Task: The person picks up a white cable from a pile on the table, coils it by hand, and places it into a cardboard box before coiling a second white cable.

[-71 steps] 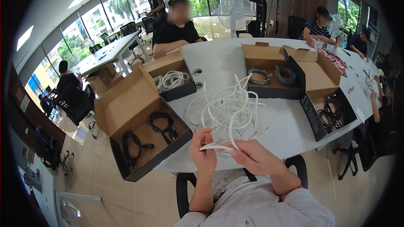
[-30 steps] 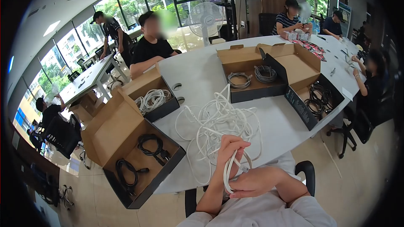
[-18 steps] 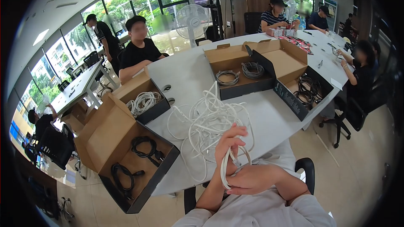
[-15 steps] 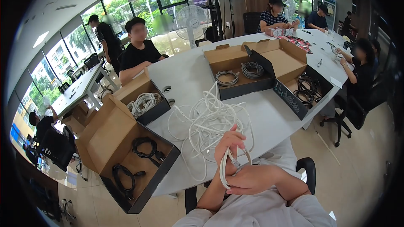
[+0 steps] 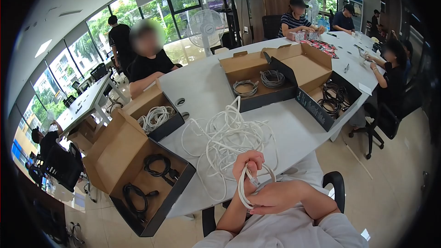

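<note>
Curled into a fist, my left hand (image 5: 248, 164) grips part of a white network cable coil (image 5: 242, 186), with a clear plug showing by the wrist. My right hand (image 5: 273, 196) lies below it, its fingers round the lower side of the same coil, partly hidden from view. A loose tangle of white cable (image 5: 227, 133) spreads over the white table (image 5: 202, 89) just beyond my hands.
At left, one open box (image 5: 151, 188) holds black power cords; another box (image 5: 158, 117) holds white cable. Farther back, a box (image 5: 264, 85) has grey coils, and one at right (image 5: 330, 98) has black cables. Several people sit around the table.
The fingers of my left hand, raised and spread before, have closed down round the cable. My right hand stays in nearly the same place.
</note>
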Action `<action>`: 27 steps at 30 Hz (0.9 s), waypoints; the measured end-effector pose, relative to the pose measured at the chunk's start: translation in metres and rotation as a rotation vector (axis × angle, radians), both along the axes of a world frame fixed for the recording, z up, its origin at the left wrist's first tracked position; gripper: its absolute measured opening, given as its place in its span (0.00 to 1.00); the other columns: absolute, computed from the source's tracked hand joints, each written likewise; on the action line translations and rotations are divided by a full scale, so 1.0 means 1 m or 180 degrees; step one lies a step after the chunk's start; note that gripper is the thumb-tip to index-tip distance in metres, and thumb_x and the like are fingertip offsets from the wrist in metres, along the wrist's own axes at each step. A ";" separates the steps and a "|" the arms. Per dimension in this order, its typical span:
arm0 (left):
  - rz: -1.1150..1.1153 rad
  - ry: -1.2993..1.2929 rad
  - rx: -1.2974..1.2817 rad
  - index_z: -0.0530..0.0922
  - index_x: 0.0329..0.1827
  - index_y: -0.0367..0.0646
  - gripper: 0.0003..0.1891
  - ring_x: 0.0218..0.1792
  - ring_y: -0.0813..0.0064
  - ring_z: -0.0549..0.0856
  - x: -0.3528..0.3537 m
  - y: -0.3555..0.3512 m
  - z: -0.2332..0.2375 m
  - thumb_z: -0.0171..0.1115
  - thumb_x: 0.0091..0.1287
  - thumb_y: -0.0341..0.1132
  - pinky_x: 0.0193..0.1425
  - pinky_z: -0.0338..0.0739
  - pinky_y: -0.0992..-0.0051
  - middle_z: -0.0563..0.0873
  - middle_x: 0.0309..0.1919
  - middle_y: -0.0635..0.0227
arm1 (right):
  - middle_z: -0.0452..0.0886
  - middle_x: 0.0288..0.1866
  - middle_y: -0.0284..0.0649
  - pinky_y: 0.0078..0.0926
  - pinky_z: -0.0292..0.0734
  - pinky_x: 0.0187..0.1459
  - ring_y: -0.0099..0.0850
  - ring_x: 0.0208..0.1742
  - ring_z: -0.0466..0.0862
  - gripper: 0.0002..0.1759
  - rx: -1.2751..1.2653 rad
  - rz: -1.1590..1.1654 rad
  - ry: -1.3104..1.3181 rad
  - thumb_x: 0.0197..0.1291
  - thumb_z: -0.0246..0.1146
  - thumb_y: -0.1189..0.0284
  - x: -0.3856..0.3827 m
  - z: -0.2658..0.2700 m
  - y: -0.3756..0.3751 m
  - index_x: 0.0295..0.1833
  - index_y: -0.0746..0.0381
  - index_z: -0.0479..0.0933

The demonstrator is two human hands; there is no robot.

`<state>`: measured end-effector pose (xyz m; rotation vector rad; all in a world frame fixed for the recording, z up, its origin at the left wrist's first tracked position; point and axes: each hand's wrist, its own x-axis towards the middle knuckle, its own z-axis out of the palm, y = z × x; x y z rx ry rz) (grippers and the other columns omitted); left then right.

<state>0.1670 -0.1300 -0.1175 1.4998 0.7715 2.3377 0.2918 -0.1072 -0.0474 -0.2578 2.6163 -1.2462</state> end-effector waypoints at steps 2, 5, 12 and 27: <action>-0.0073 -0.0046 -0.0095 0.74 0.48 0.37 0.16 0.25 0.81 0.73 -0.003 -0.002 -0.003 0.53 0.76 0.44 0.28 0.65 0.79 0.74 0.25 0.68 | 0.83 0.43 0.48 0.42 0.76 0.47 0.48 0.45 0.82 0.15 0.0043 0.0047 -0.0045 0.74 0.50 0.63 -0.001 0.001 0.001 0.49 0.66 0.69; -0.0138 -0.0092 -0.0143 0.75 0.48 0.38 0.17 0.26 0.80 0.74 -0.007 -0.004 0.000 0.54 0.75 0.45 0.28 0.66 0.80 0.75 0.34 0.65 | 0.83 0.43 0.47 0.42 0.76 0.47 0.48 0.45 0.82 0.15 0.0055 0.0101 -0.0055 0.74 0.50 0.63 -0.003 -0.001 0.002 0.49 0.65 0.68; -0.0546 -0.0475 -0.0087 0.74 0.48 0.38 0.17 0.22 0.83 0.72 -0.014 -0.007 0.005 0.59 0.73 0.45 0.23 0.65 0.82 0.75 0.42 0.63 | 0.81 0.35 0.46 0.36 0.74 0.39 0.43 0.35 0.80 0.15 -0.0424 0.0193 0.0240 0.75 0.50 0.64 -0.002 -0.001 0.005 0.48 0.65 0.72; 0.0579 -0.0312 -0.0887 0.75 0.39 0.33 0.10 0.26 0.76 0.81 -0.014 -0.033 0.002 0.42 0.73 0.23 0.30 0.77 0.78 0.78 0.40 0.58 | 0.78 0.28 0.51 0.38 0.72 0.35 0.44 0.29 0.78 0.18 -0.0434 0.0670 0.0298 0.74 0.52 0.62 -0.015 -0.020 0.009 0.42 0.69 0.72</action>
